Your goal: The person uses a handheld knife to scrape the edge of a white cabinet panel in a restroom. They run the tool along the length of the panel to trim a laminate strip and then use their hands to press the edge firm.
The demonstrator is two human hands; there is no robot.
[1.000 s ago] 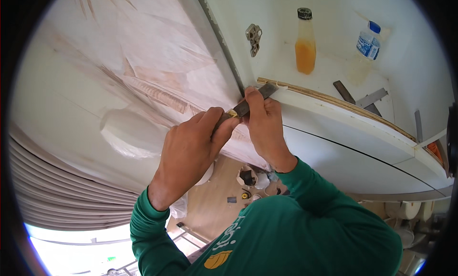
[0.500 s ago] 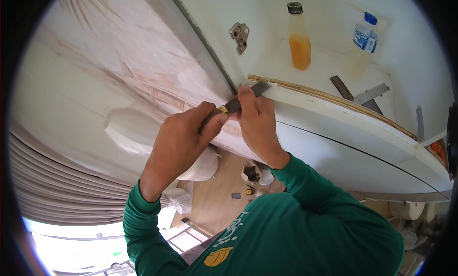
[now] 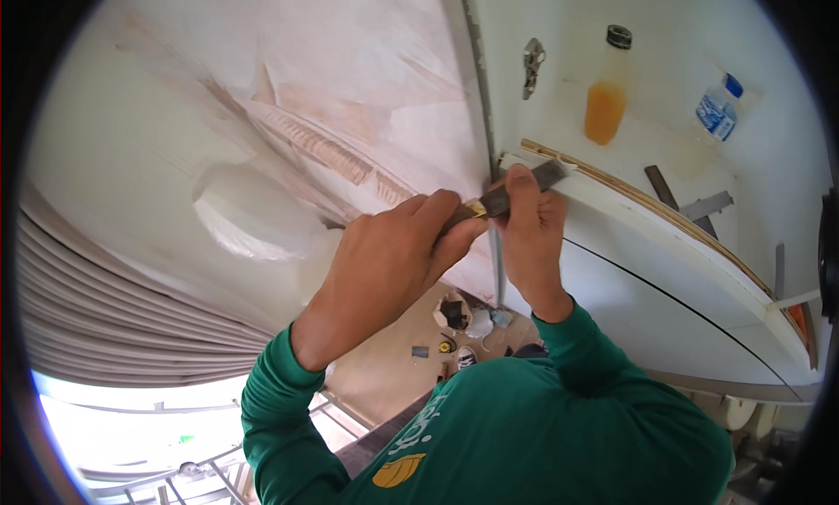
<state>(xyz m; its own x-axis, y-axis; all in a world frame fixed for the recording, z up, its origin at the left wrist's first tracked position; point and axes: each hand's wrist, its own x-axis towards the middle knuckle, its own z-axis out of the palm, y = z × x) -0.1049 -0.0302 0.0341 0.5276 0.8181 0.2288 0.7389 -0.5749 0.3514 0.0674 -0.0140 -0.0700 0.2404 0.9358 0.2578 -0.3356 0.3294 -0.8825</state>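
A chisel (image 3: 549, 174) with a flat dark blade and a brass-coloured collar lies across the near end of a white cabinet panel (image 3: 629, 217). My left hand (image 3: 376, 256) is closed round its handle. With the thumb on top of the blade, my right hand (image 3: 535, 243) grips it close to the tip; the fingers underneath are partly hidden. The tip rests at the panel's pale edge, beside a strip of bare plywood (image 3: 603, 182). Small pale bits show at the tip.
Inside the cabinet stand a bottle of orange liquid (image 3: 605, 112) and a blue-capped water bottle (image 3: 718, 112), near metal strips (image 3: 706, 206). A hinge plate (image 3: 531, 68) sits on the side wall. Below are a tape measure (image 3: 447, 347) and an open bag (image 3: 453, 313) on the floor.
The view has shifted, so the cabinet and both hands appear farther right. My grip on the chisel stays the same, and its tip remains at the panel's edge.
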